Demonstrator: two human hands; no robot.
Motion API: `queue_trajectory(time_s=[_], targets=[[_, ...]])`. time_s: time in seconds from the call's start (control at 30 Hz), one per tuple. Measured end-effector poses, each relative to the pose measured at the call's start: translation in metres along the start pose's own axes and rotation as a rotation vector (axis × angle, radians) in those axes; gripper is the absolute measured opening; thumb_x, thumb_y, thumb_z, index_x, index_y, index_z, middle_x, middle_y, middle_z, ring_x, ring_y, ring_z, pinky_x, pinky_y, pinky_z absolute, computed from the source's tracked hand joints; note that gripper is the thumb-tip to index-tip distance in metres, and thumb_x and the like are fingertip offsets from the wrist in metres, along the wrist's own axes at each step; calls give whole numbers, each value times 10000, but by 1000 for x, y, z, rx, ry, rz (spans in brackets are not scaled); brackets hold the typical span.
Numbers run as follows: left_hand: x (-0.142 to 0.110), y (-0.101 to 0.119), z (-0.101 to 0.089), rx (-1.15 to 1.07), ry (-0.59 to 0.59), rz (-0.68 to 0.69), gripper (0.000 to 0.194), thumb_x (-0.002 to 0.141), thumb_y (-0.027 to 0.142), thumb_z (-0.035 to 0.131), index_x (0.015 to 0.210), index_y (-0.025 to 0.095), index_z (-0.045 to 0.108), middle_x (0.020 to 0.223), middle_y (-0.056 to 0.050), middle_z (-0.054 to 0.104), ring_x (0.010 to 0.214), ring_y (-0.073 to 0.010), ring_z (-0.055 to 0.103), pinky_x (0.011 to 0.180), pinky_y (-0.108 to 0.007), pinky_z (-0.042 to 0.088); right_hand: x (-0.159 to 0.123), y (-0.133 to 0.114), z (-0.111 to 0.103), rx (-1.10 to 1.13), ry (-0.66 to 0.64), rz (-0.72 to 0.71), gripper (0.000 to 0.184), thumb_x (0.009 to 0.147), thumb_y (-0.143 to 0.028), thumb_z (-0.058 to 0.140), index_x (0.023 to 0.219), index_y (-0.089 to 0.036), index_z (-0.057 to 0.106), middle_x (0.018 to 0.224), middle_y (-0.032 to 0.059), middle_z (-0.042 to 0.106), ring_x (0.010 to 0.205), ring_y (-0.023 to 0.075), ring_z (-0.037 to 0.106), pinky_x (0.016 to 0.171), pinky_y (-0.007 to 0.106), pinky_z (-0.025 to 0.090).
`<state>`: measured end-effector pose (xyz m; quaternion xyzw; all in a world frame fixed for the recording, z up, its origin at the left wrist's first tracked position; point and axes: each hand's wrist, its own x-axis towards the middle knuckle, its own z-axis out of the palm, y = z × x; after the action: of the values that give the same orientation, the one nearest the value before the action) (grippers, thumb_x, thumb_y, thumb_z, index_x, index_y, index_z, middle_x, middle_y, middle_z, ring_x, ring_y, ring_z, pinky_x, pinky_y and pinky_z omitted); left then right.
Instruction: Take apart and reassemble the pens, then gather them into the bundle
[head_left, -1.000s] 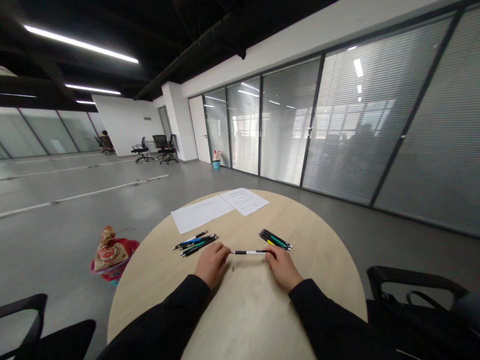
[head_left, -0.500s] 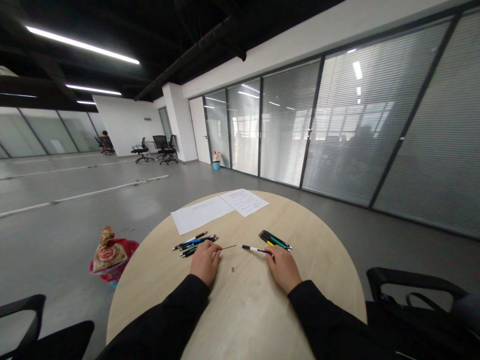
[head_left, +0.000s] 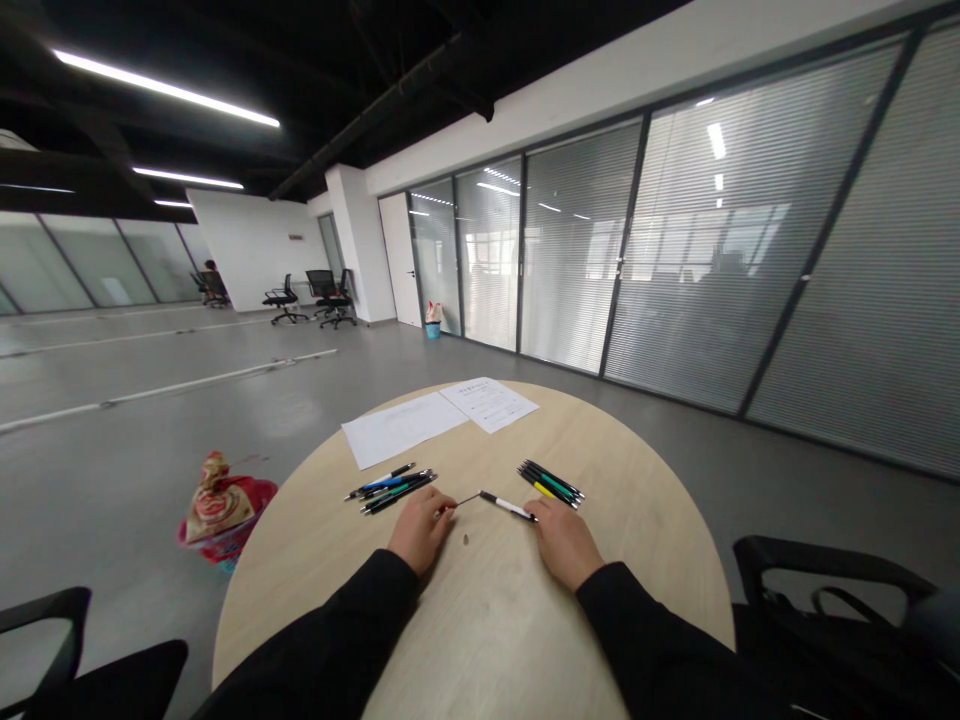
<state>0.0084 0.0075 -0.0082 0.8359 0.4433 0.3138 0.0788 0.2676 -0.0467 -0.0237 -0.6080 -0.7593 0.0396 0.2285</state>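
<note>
My left hand (head_left: 421,530) is closed in a pinch on a pen refill (head_left: 469,499), a thin dark stick pointing right. The refill's far tip meets, or nearly meets, the black end of a white and black pen (head_left: 510,507); I cannot tell whether it is inside. My right hand (head_left: 566,543) grips that pen by its other end. Between my hands on the table lies a small dark grey piece (head_left: 465,539), too small to make out. Several pens (head_left: 394,486) with blue, green and black parts lie beyond my left hand. Another group of pens (head_left: 551,482), green, yellow and black, lies beyond my right hand.
The round wooden table (head_left: 480,640) bears a blank-looking sheet (head_left: 405,428) and a printed sheet (head_left: 491,403) at its far side. A basket with a red bag (head_left: 225,510) stands on the floor at left. Black chairs (head_left: 832,570) flank the table.
My left hand has moved right, bringing the refill's tip to the pen's black end. The pen in my right hand has tilted slightly and shifted a little left.
</note>
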Motion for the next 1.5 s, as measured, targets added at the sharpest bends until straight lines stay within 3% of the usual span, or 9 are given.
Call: queue_trajectory(time_s=[0.43,0.73,1.0,1.27,1.5], targets=[[-1,1,0,-12,-15,39,210,906,242,486,882,182,686,853,-80,636,835,-224,593,763,-365,488,-2,-3,-2,14,-7,-28,337,844,15,417,905,-198,670,970,80,628,968,179,584,815,244,421],[-2,15,0,72,-38,243,284,957,251,409,923,194,685,871,-99,618,804,-210,545,723,-351,461,-1,-14,-8,195,125,-54,224,943,-216,479,1081,-208,655,1007,70,642,957,195,580,870,281,434],[-3,24,1,91,-70,322,297,941,197,392,912,193,688,852,-101,604,779,-201,522,676,-332,460,0,-14,-5,234,110,-134,179,941,-198,491,859,-180,650,887,50,625,859,170,569,799,274,437],[-3,20,3,84,-58,327,301,963,238,389,946,191,686,859,-102,609,787,-203,531,692,-330,452,-1,-15,-4,193,62,-139,138,909,-151,512,837,-177,626,882,43,617,870,167,558,807,270,427],[-3,0,4,168,-23,198,193,933,242,461,982,191,640,881,-91,637,809,-219,574,744,-352,443,-2,-16,-7,118,125,-85,138,889,-144,515,809,-179,621,920,67,601,939,206,523,860,308,423]])
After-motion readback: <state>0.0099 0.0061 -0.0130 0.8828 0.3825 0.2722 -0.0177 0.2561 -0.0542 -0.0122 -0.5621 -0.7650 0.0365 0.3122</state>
